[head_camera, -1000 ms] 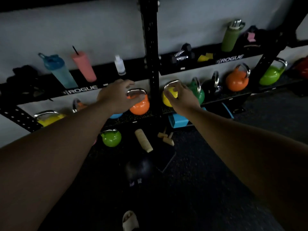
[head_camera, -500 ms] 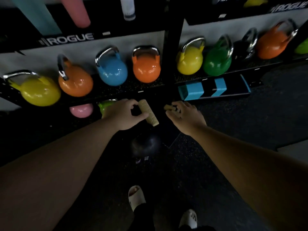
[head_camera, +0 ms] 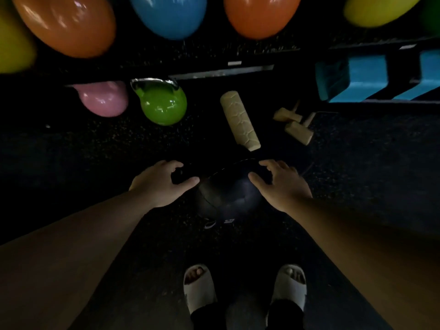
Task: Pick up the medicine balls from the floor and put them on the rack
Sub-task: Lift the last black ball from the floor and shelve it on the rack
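- Flooring point(head_camera: 357, 186) of dark speckled rubber is carrying everything loose in view, and the person's two sandalled feet point(head_camera: 242, 289) are standing on it at the bottom edge.
- Rack point(head_camera: 214, 60) is running across the top, its lowest shelf loaded with kettlebells: orange point(head_camera: 66, 22), blue point(head_camera: 169, 13) and a second orange point(head_camera: 259, 13) are all blurring at close range.
- Medicine ball point(head_camera: 226, 194), black and hard to separate from the dim floor, is sitting on the floor straight ahead of the feet and directly between the two hands; being round, it is offering no long axis to line up with.
- Left hand point(head_camera: 159, 184) is hovering at the ball's left flank, fingers curled and spread, thumb pointing in toward the ball; whether skin is touching it is impossible to tell in this light.
- Right hand point(head_camera: 278, 184) is mirroring it on the right flank, fingers open and apart, thumb reaching across the ball's upper surface, and it is looking about as near as the other.
- Neither hand is clamping yet, in my judgement; the coming move is depending on both palms closing inward from opposite sides and then lifting toward the rack.
- Green kettlebell point(head_camera: 162, 106) and a pink one point(head_camera: 102, 98) are lying beyond the left hand, under the shelf.
- Cream roller point(head_camera: 240, 122) is lying just past the ball, slanting away from it.
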`<state>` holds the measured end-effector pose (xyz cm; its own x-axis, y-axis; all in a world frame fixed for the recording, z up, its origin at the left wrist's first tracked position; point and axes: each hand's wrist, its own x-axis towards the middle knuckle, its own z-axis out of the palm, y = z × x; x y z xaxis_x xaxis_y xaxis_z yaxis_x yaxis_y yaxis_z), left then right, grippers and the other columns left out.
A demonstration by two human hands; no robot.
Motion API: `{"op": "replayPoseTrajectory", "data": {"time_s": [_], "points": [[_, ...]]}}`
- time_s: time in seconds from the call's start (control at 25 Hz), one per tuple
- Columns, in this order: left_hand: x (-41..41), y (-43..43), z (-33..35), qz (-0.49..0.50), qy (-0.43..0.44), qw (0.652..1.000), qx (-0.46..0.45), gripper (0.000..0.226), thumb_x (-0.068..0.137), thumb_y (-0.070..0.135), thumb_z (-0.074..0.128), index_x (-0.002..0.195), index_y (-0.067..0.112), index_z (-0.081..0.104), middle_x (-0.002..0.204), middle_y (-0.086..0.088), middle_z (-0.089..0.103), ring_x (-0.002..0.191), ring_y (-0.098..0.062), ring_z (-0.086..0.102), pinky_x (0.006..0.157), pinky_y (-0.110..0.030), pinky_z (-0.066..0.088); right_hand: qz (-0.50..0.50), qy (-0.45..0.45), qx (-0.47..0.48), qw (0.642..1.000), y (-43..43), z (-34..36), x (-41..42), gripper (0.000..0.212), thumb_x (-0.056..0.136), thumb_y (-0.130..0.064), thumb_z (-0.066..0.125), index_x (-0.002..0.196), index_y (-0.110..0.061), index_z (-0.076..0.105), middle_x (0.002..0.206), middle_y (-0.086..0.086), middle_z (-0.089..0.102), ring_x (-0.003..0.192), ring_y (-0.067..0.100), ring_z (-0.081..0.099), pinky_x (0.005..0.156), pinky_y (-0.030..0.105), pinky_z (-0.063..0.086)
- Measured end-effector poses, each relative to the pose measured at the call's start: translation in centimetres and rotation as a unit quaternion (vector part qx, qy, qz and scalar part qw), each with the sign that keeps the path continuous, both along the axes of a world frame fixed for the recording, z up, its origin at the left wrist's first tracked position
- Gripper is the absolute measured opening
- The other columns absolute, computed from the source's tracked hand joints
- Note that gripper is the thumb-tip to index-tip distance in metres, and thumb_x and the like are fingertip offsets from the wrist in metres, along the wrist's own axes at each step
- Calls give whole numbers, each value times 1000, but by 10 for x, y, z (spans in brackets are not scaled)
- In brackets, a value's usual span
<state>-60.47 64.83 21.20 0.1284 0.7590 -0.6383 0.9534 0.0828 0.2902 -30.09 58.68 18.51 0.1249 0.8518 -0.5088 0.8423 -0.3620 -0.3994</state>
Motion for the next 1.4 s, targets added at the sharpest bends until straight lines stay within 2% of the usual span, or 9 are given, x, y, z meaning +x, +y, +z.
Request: {"op": "replayPoseTrajectory", "data": {"time_s": [0.08,0.24,0.4,0.64,0.76,0.88,1.08,1.24,1.4], "points": [[-5,5,-70,48,-27,998,-20,118,61,104,41,158,37,48,159,2,52,142,-25,54,114,-48,47,-34,16,-12,999,9,-62,0,78,89,-82,41,152,-37,44,155,4,51,137,33,48,100,52,48],[8,5,-176,201,-179,963,-27,130,54,111,44,161,38,46,153,16,51,139,-12,49,111,-24,39,-116,81,-6,990,18,-152,-5,108,74,-97,43,163,-41,23,168,10,32,149,43,36,109,61,44],[17,9,-238,363,-305,880,-30,115,46,109,59,145,51,59,140,24,60,129,-4,57,117,-37,41,-198,223,38,954,19,-195,-12,135,50,-105,54,165,-47,14,172,6,25,154,38,32,102,40,35],[15,20,-233,417,-370,829,-42,120,41,93,83,149,43,63,147,7,69,135,-20,65,119,-49,47,-239,278,116,923,20,-193,-23,134,46,-102,63,161,-41,32,164,1,39,149,27,40,115,47,44],[26,38,-188,357,-395,846,39,80,49,90,82,122,60,74,126,18,80,117,-5,74,101,-33,57,-268,304,171,898,9,-159,-13,131,46,-99,70,160,-44,34,161,-5,41,146,17,44,110,36,44],[51,59,-119,303,-426,849,81,59,57,88,81,111,66,75,125,23,79,118,0,73,99,-25,55,-287,311,213,881,8,-95,7,122,51,-97,71,158,-51,33,163,-9,40,149,16,41,115,43,42],[131,84,59,217,-468,846,131,98,58,94,77,145,54,59,147,10,68,138,-6,61,121,-41,45,-310,286,302,855,17,101,83,112,54,-87,76,153,-50,41,157,-11,49,144,10,46,115,44,42],[209,91,216,143,-475,856,149,78,50,103,70,123,87,49,148,8,60,139,-11,55,122,-40,40,-319,263,379,828,-2,270,152,115,51,-80,83,152,-44,43,153,-11,51,138,0,47,112,38,40],[303,86,401,49,-530,834,143,111,45,98,77,143,53,54,153,-2,63,148,-20,54,127,-47,37,-322,221,494,777,-42,433,217,104,53,-43,93,148,-27,54,146,-16,63,140,5,54,115,30,41]]}}
